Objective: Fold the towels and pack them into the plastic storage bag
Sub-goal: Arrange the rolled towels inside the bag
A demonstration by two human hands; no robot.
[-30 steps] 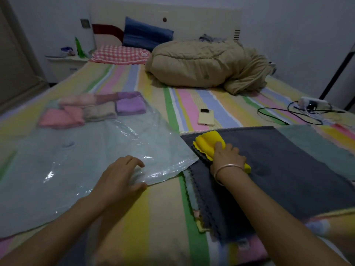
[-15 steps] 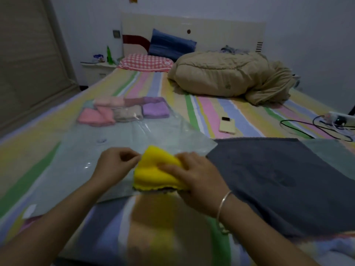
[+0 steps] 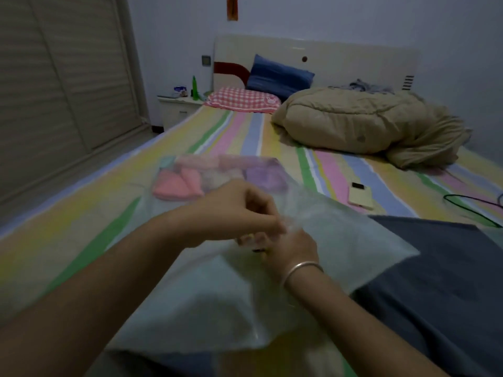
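Note:
The clear plastic storage bag (image 3: pixel 340 240) lies across the striped bed, with its mouth towards me. My left hand (image 3: pixel 239 210) pinches the bag's upper sheet and holds it raised. My right hand (image 3: pixel 288 248), with a silver bangle on the wrist, reaches into the mouth under the film. Its fingers are mostly hidden behind my left hand. Only a pale sliver of the yellow towel (image 3: pixel 249 240) shows at them. At the bag's far end lie folded towels: pink (image 3: pixel 174 186), beige (image 3: pixel 217 178) and purple (image 3: pixel 266 175). A dark grey towel (image 3: pixel 435 281) is spread flat on the right.
A phone (image 3: pixel 360 195) lies on the bed beyond the bag, and a black cable (image 3: pixel 473 202) runs at the right edge. A bundled tan quilt (image 3: pixel 367 123) and pillows (image 3: pixel 245 100) fill the head of the bed. A nightstand (image 3: pixel 177 107) and wardrobe doors (image 3: pixel 54 91) stand on the left.
My right hand picked the folded yellow towel off the grey towel and carried it left into the bag's mouth. My left hand went from pressing the bag flat to lifting its top sheet.

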